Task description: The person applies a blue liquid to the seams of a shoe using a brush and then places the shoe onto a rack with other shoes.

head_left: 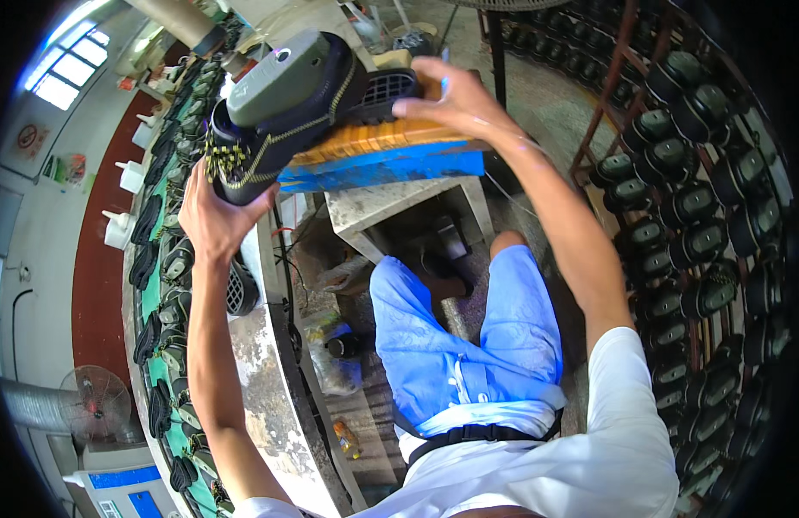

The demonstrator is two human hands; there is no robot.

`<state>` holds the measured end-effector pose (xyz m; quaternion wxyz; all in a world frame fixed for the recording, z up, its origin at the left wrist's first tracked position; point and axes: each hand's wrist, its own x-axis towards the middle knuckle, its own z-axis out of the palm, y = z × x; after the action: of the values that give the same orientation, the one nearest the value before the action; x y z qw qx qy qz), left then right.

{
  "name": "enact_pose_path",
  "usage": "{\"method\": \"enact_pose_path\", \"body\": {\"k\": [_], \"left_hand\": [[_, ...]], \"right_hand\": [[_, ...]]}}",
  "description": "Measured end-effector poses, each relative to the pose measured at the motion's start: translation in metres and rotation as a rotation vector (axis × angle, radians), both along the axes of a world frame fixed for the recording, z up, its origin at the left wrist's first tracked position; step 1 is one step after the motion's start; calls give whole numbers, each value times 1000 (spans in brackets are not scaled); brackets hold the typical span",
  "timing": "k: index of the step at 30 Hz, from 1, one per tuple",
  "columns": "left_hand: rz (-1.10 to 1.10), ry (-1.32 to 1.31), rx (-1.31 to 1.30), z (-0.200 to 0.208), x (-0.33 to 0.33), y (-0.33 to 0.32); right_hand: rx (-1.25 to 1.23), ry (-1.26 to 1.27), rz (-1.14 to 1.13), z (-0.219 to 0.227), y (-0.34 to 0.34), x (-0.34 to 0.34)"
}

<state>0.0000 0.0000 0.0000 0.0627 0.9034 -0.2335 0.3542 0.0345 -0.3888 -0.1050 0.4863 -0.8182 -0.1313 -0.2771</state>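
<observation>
My left hand (217,214) grips a dark shoe upper (317,116) from its lower left side, thumb and fingers spread round it. The upper has yellow stitching and yellow laces, and a grey-green shoe last (283,78) with a small hole is in it. Right of it, over a bench pad, is a black shoe sole (389,93) with a grid of hollows on its upward face. My right hand (451,99) closes on the sole's right end, thumb on the near side and fingers on the far side. The shoe upper partly hides the sole's left end.
The brown bench pad (391,134) with a blue side (391,173) rests on a low stand. At left runs a green conveyor (149,298) with shoes and soles; white bottles (119,231) line it. Another sole (241,289) lies on a ledge. Racks of lasted shoes (693,207) stand at right.
</observation>
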Motion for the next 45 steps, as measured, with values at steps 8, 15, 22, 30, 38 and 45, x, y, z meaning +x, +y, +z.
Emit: {"method": "enact_pose_path", "body": {"k": [8,15,22,30,38,45], "left_hand": [[7,358,262,44,76,7],[-239,430,177,20,121,-12],[-167,303,272,9,113,-8],[-152,329,220,11,108,0],[-493,694,-188,7,141,48],[-670,955,-680,-29,117,67]], "right_hand": [[-38,194,182,22,20,6],[49,292,276,29,16,14],[53,306,234,22,15,25],[80,324,309,26,14,21],[68,352,278,27,14,29],[44,348,294,28,15,26]]}}
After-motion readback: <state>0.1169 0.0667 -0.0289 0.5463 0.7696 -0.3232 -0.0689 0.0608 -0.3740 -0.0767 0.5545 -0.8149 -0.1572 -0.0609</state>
